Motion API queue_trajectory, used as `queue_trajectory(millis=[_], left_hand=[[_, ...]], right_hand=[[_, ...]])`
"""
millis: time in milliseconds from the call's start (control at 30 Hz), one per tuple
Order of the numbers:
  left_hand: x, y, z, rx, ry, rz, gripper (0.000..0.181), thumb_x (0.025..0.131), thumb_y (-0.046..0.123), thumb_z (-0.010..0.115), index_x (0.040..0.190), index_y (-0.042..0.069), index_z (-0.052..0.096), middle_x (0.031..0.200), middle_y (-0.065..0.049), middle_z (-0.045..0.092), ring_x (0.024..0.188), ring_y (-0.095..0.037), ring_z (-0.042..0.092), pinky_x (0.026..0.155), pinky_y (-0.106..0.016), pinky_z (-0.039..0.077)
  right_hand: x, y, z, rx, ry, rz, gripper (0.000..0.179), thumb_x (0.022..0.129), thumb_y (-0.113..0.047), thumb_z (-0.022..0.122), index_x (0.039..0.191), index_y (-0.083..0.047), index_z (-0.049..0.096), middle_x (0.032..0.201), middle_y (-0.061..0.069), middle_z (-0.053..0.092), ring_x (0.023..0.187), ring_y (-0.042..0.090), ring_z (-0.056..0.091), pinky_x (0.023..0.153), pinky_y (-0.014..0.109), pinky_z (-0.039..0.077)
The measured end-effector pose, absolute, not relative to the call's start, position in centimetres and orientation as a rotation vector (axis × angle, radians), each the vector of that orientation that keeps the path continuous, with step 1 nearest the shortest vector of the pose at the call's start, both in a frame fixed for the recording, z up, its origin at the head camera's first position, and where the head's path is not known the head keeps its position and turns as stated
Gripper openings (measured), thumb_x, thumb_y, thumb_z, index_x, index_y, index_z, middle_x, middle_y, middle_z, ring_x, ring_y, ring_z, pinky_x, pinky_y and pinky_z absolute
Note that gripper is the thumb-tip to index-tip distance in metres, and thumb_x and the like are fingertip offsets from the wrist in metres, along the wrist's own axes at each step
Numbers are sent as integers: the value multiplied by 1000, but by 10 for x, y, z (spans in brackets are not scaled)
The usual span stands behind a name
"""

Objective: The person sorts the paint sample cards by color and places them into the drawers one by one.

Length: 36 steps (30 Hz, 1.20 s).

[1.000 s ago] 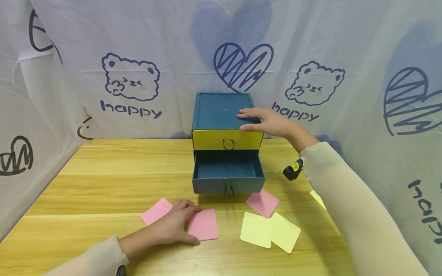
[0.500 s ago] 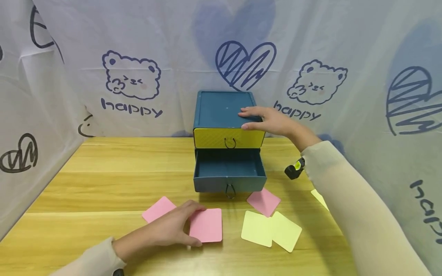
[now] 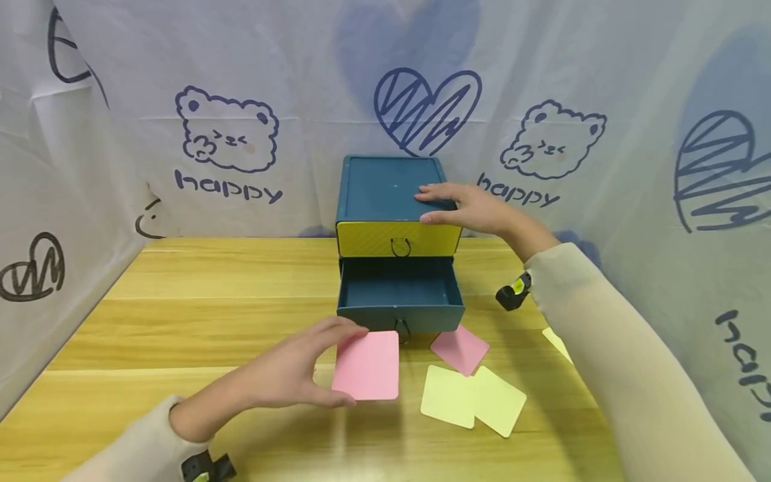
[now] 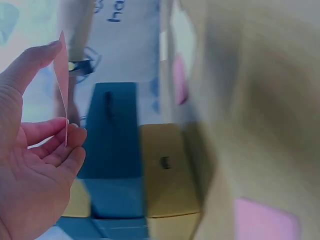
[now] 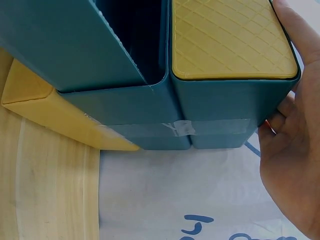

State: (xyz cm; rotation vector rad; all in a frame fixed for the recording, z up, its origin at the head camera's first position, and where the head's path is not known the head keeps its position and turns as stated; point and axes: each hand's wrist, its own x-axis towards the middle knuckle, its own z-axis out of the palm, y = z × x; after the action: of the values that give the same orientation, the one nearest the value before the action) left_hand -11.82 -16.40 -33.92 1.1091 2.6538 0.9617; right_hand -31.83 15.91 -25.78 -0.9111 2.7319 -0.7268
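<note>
I have the left hand (image 3: 301, 371) partly open, thumb and fingertips pinching a pink card (image 3: 370, 365) by opposite edges; the left wrist view shows it edge-on and thin between them. The card is clear of the bench (image 3: 199, 321), just in front of the pulled-out blue drawer (image 3: 361, 320). My right hand (image 3: 470, 209) rests spread over the right front corner of the drawer unit (image 3: 388, 181), thumb at the front edge above the closed yellow drawer (image 3: 367, 239), gripping nothing that I can make out. From the right wrist I also see a lower yellow drawer (image 5: 50, 107) standing out beneath the blue one. One pink card on the bench (image 3: 460, 349) lies by the drawer's front right corner, and two overlapping yellow cards (image 3: 447, 396) lie nearer me. I take the step in hand to be carrying the held card toward the blue drawer. The next move, I judge, calls for raising it over the front lip, past the loop handle (image 3: 402, 329), then opening the pinch once it is above the drawer floor, with light pressure from the right to steady the unit.
</note>
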Motion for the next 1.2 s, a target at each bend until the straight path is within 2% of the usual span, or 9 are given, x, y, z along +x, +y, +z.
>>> queue_trajectory(millis=[200,467,667,900,1200], left_hand=[[-131,-162,-316,1134,2698,966,84,77,47,82,145,11,48,140,-2,47,114,-20,53,91,-38,52],[-160,-155,-308,1033,2803,908,82,80,43,80,146,8,47,141,-10,50,127,-30,49,101,-50,44],[-181,-145,-306,920,2823,836,77,83,50,74,145,11,49,142,-9,52,129,-29,49,103,-48,42],[-200,-139,-310,932,2843,759,70,87,54,67,140,10,56,145,-10,49,134,-32,43,108,-51,36],[-216,-132,-319,948,2865,686,66,89,56,65,138,12,58,137,-7,57,125,-29,53,104,-46,42]], right_hand=[[-319,158,-257,-914,2733,-733,68,90,-56,62,148,-23,46,159,-3,27,147,26,17,114,59,16],[-318,157,-257,-899,2742,-733,69,89,-59,62,148,-25,47,158,-5,28,147,25,18,114,59,17],[-318,157,-258,-888,2749,-721,70,88,-61,61,148,-26,47,158,-5,28,147,25,18,114,59,17],[-318,157,-258,-907,2748,-729,69,89,-59,61,148,-25,47,158,-4,29,147,25,19,114,58,18],[-318,158,-259,-902,2754,-733,70,88,-60,62,147,-25,48,158,-4,29,146,25,19,114,58,18]])
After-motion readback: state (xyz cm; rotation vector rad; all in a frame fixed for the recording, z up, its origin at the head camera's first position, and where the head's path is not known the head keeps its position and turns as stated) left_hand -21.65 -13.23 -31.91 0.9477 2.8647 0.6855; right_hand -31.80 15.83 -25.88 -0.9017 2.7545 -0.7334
